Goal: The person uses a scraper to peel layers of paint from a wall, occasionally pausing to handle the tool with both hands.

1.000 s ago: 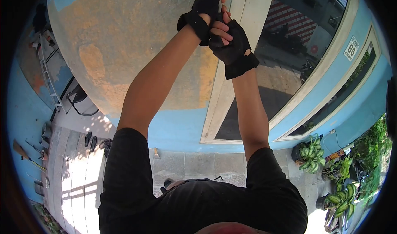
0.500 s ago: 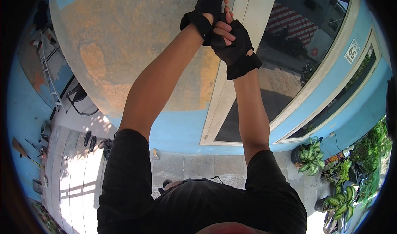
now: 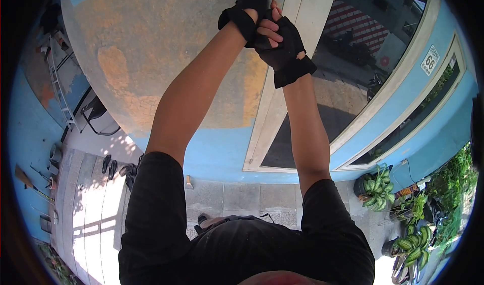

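Both hands wear black fingerless gloves and press together high on the wall, beside the white window frame [image 3: 282, 78]. My left hand [image 3: 248, 8] is the upper one, closed, its back toward me. Just below it and to its right, my right hand [image 3: 280, 45] is closed too, with curled fingers against the left hand. Whatever they grip is hidden by the gloves and fingers. Behind them, the wall [image 3: 176, 38] shows bare grey and orange-tan patches, with light blue paint around the edges.
A dark glass pane [image 3: 348, 78] lies right of the hands. A small wooden-handled flat tool [image 3: 189, 182] rests at the wall's foot. Potted plants [image 3: 379, 189] stand at right. At left are a ladder [image 3: 61, 93], a black chair [image 3: 96, 111] and sandals [image 3: 112, 169].
Both hands have shifted slightly up and left together, still closed. A greyish flat edge seen above the left hand earlier is now mostly out of sight.
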The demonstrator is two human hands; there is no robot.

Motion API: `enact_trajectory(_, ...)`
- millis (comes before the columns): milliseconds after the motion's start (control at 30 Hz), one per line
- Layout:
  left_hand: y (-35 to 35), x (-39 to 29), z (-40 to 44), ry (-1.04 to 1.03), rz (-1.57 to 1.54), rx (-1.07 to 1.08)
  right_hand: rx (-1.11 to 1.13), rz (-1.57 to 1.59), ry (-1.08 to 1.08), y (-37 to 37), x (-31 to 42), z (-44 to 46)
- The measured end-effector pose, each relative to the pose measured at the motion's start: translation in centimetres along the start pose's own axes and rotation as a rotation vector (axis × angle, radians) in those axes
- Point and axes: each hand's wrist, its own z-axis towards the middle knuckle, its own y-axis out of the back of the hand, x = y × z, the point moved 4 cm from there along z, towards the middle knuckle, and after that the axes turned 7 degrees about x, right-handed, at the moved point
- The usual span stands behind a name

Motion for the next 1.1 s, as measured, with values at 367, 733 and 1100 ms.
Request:
enact_trajectory(367, 2.4, 2.2, 5.5, -0.104, -0.012, 0.057, 0.045, 0.003, -0.031, 0.4, 0.2, 0.1)
enact_trajectory(733, 0.0, -2.0, 1.0, -0.105, -0.022, -0.025, 0.12, -0.024, -0.049, -0.3, 0.8, 1.9)
enact_trajectory(1100, 0.3, 0.9, 1.6, -0.161, -0.173, 0.067, 0.036, -0.03, -0.014, -0.1, -0.1, -0.3)
